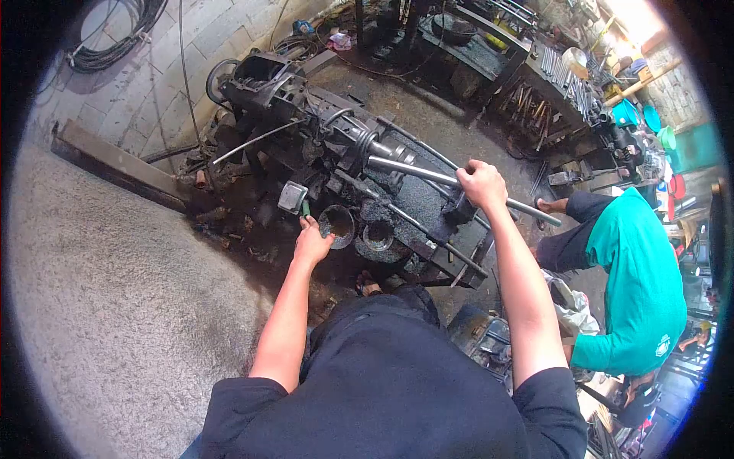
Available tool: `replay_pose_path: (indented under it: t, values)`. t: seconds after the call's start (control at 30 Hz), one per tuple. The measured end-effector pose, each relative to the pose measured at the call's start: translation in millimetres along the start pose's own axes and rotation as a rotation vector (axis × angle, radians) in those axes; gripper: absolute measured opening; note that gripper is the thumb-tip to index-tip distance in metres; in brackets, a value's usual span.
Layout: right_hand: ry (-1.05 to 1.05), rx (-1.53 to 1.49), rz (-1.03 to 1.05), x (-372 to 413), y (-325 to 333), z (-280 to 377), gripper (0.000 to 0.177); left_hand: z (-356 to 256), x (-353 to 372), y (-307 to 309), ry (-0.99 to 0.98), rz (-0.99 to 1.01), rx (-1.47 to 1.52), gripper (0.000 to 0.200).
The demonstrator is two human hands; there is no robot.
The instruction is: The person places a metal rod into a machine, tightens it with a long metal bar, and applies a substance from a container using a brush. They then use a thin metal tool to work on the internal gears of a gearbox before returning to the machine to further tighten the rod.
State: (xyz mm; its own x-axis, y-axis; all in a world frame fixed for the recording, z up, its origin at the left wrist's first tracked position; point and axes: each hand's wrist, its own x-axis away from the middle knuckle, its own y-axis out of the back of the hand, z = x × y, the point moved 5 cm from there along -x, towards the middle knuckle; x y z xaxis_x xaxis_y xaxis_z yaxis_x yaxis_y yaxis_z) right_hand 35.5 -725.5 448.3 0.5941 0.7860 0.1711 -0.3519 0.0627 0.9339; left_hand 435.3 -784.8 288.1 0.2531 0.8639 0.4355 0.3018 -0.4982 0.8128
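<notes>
A black, greasy machine [329,145] lies on the floor in front of me. My right hand [482,186] is closed around a long steel bar [428,176] that runs from the machine out to the right. My left hand [312,243] reaches down beside a dark round metal cup [337,225] and holds a small green-handled tool [305,208] below a grey square block [292,196]. Whether the fingers also touch the cup I cannot tell. A second round opening [378,234] sits just right of the cup.
A person in a green shirt [638,283] bends over at the right. A steel beam [115,164] lies on the left. Coiled cable [115,38] lies on the tiled floor at top left. A bench with tools [535,92] stands behind the machine.
</notes>
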Motion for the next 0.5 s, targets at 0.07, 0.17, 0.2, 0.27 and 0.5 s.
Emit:
replay_pose_path:
  t: [0.07,0.17,0.2,0.27,0.5]
  values:
    - [-0.008,-0.006,0.01,0.0,-0.7,-0.1,0.039,0.4,-0.2,-0.8,-0.001,-0.004,0.001,0.091]
    - [-0.003,-0.009,0.037,0.1,0.6,2.7,0.039,0.4,0.9,-0.6,0.002,-0.005,0.003,0.091]
    - [-0.003,-0.009,0.038,0.1,1.3,3.2,0.039,-0.7,1.9,0.0,0.006,-0.004,0.008,0.091]
    - [-0.003,-0.004,0.026,0.9,2.0,4.6,0.039,-1.1,2.8,1.0,0.01,-0.003,0.011,0.091]
    - [-0.018,-0.018,0.028,2.5,4.1,5.5,0.037,-2.6,2.9,0.3,0.008,-0.01,0.015,0.091]
